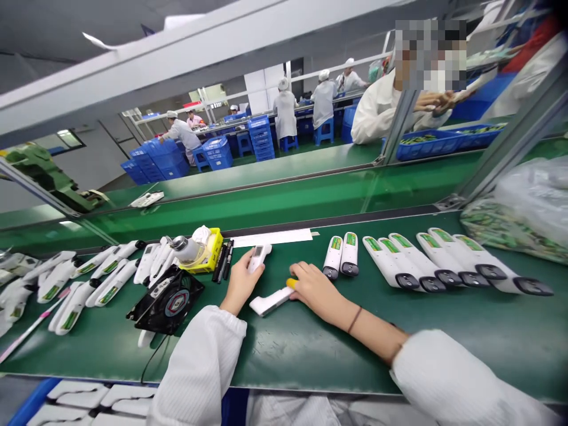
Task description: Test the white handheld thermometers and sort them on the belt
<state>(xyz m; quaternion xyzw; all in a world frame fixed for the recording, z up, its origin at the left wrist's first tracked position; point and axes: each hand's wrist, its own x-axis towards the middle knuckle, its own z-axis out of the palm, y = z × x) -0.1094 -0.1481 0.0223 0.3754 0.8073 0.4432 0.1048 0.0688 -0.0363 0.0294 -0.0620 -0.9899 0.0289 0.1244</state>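
Note:
My left hand [242, 279] is closed round a white infrared thermometer [258, 258], its small display turned up. Beside it my right hand [317, 289], with a yellow cover on one finger, grips the far end of a second white thermometer [270, 302] lying on the green bench. Two thermometers [341, 254] with green labels stand just beyond my right hand. Farther right is a row of several more labelled thermometers [403, 260], black ends facing me. The fingertips of both hands are partly hidden.
Left of my hands lies a black fan [171, 302] with a cable. Behind it a yellow basket [215, 251] holds a bottle, with black pens [224, 260] alongside. Several thermometers [104, 266] cover the left side. A plastic bag [528, 207] sits at right; a co-worker [381, 106] is across the bench.

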